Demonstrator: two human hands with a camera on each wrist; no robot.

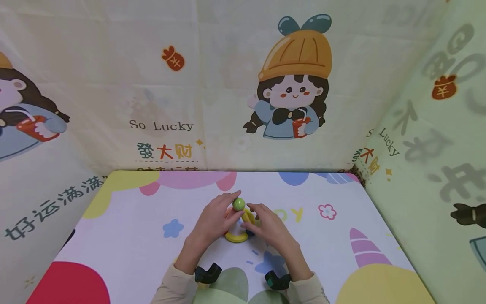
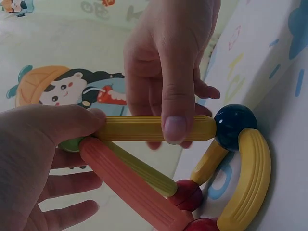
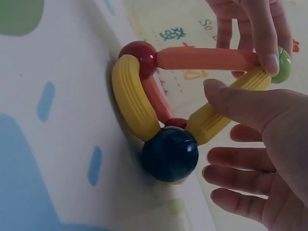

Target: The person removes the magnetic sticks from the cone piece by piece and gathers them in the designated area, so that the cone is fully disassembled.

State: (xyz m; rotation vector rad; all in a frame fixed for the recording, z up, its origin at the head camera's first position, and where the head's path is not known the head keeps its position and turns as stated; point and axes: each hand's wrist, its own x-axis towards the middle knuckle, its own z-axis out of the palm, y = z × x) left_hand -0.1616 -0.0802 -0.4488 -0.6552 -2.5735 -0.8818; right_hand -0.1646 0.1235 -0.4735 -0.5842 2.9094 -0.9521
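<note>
A pyramid-like frame of toy sticks and balls stands on the table, with a light green ball (image 1: 238, 204) at its top. My left hand (image 1: 218, 217) pinches that top, its thumb by the green ball. My right hand (image 1: 271, 226) holds the straight yellow stick (image 2: 144, 128) between thumb and fingers. This stick slopes from the green ball to a dark blue ball (image 3: 170, 154). Beside the blue ball, a curved yellow stick (image 3: 132, 96) lies along the base and meets a red ball (image 3: 138, 57). Coral sticks (image 3: 207, 58) and a green stick (image 2: 142, 168) also rise to the top.
The frame rests on a white tabletop (image 1: 133, 236) printed with coloured shapes. Cloth walls (image 1: 224, 105) with cartoon prints rise behind and at both sides. Each wrist carries a black strap-on device (image 1: 208, 273).
</note>
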